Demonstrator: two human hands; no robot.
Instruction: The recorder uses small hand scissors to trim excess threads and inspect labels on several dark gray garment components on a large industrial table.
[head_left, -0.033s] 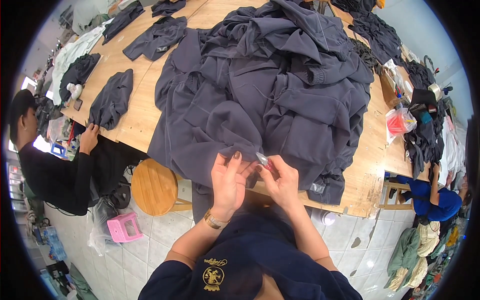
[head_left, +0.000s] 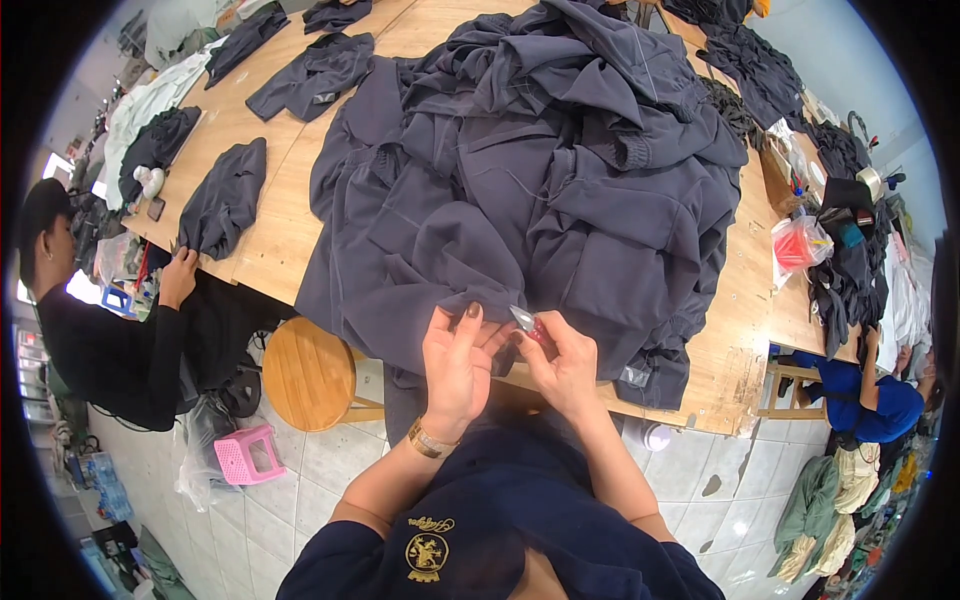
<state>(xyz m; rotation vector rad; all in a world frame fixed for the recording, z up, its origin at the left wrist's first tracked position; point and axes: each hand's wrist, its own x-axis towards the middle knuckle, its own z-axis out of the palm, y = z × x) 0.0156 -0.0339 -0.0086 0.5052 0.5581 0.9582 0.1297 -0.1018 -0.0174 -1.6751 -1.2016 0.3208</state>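
Observation:
A large heap of dark grey garments (head_left: pixel 620 220) lies on the wooden table in front of me, with loose threads trailing over it. At the near edge of the heap, my left hand (head_left: pixel 458 370) is turned partly palm up, its thumb and fingers closed on a fold of grey garment (head_left: pixel 440 290). Just to its right, my right hand (head_left: pixel 562 362) grips small thread snips (head_left: pixel 524 320) with red handles. Their pointed metal blades reach toward my left fingertips, close to the cloth. Whether the blades touch a thread is too small to tell.
More dark garments (head_left: pixel 225 200) lie on the table (head_left: pixel 280 190) to the left, where a person in black (head_left: pixel 110 345) works. A round wooden stool (head_left: pixel 308 373) and a pink plastic stool (head_left: pixel 247 455) stand left of me. Another person in blue (head_left: pixel 870 400) sits at right.

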